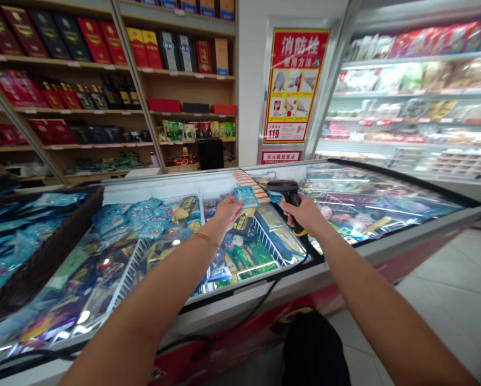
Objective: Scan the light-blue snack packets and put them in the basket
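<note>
My left hand (227, 213) is closed, pinching a small light-blue packet (246, 197) by its edge above the chest freezer. In my right hand (308, 213) is a black barcode scanner (284, 188), its head pointing left toward the packet. Another bit of blue packaging (275, 197) shows just under the scanner head; whether my right hand holds it, I cannot tell. A heap of similar blue packets (144, 214) lies on the freezer's glass, left of my left hand. More of them fill a dark woven basket (43, 273) at the far left.
Frozen goods and white wire baskets (267, 241) show through the glass of the freezer (329, 271). The scanner's black cable (260, 303) runs down over the front edge. An orange-striped strip (250, 185) lies behind my hands. Shelves (192, 75) and a lit fridge (417, 96) stand beyond.
</note>
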The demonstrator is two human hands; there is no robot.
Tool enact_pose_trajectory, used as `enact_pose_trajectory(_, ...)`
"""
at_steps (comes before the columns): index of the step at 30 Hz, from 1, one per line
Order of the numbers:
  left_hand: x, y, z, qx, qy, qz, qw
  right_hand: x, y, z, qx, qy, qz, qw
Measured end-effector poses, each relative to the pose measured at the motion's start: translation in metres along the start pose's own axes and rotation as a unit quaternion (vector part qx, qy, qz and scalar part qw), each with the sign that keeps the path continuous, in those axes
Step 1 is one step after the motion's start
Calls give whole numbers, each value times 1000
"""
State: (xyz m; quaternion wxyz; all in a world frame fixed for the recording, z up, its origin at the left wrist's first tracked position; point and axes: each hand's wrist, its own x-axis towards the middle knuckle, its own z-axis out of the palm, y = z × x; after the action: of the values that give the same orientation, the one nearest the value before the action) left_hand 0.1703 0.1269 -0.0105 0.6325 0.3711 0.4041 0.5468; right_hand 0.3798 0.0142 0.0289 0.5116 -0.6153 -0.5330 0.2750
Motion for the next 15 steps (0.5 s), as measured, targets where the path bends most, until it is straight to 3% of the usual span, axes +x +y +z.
enact_pose_trajectory(2,0,-19,41,15,-41,-20,999,0,4,-24,18,31,6,999)
enact_pose_trajectory(5,3,-50,98,61,-45,-23,997,-2,5,-53,41,62,6,997)
enact_pose_trajectory(8,6,-74,135,84,-37,-9,996,-6,4,-69,51,81,11,995)
enact_pose_trajectory(11,8,-85,149,114,-12,31,993,-10,1,-74,51,93,27,994)
enact_pose_trajectory(15,13,-78,141,164,4,109,980,-11,-1,-68,46,86,22,995)
